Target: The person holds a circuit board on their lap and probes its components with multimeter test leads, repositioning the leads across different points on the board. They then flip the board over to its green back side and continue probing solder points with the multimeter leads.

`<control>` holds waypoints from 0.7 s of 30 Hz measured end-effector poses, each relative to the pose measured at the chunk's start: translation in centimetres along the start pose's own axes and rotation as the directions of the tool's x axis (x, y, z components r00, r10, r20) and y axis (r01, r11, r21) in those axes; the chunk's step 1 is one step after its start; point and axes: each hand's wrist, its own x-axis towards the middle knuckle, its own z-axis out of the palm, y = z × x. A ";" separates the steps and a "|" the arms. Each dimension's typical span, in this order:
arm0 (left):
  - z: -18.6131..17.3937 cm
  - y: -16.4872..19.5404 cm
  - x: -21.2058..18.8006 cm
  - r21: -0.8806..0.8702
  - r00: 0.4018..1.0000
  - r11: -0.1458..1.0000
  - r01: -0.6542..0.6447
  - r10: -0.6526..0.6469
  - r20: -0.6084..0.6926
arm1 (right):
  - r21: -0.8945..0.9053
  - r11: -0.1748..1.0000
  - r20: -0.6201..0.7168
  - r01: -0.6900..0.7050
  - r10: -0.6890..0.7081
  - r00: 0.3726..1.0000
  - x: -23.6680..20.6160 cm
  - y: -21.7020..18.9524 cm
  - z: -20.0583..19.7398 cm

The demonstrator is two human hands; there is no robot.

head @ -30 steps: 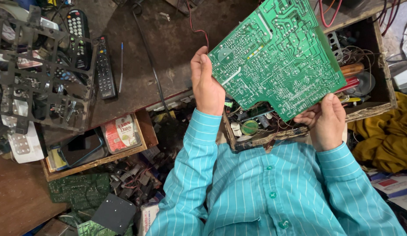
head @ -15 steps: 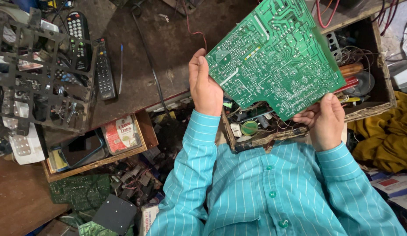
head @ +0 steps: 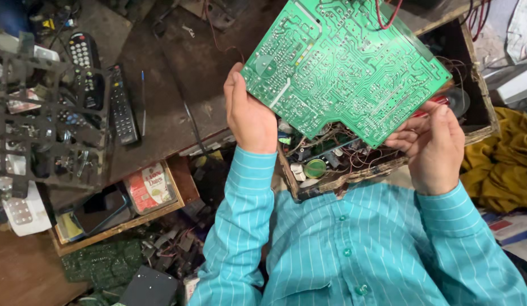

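I hold a large green circuit board [head: 345, 65] with its solder side up, tilted above a wooden box [head: 478, 122] of electronic parts. My left hand [head: 249, 110] grips the board's left edge. My right hand [head: 433, 144] holds its lower right corner, fingers curled under the edge. A red wire [head: 388, 17] loops off the board's top. Under the board lie loose components, wires and a round green part [head: 315, 168]. My turquoise striped sleeves reach up from the bottom of the view.
Two black remote controls [head: 120, 105] lie on the brown workbench at left, beside a black plastic frame [head: 45, 122]. A wooden drawer [head: 181, 187] holds a red packet and flat items. Green boards and scrap lie on the floor. Yellow cloth [head: 501, 164] sits at right.
The board has tilted and shifted slightly up and left in both hands. My right hand's fingers have moved along the lower right edge.
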 end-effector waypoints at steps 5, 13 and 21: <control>0.2 -1.1 -2.7 0.042 0.997 0.998 0.039 -0.036 -0.063 | -0.010 1.000 -0.060 -0.022 0.021 0.998 0.0 0.9 -1.5; -1.1 -2.9 -3.3 0.004 0.999 1.000 0.025 -0.025 -0.032 | 0.021 0.993 -0.090 -0.116 0.117 0.989 -1.0 3.2 -3.2; -1.9 -2.4 -2.8 0.056 1.000 0.998 0.005 -0.003 -0.027 | -0.534 0.754 0.016 0.381 -0.442 0.897 1.1 -0.9 -4.9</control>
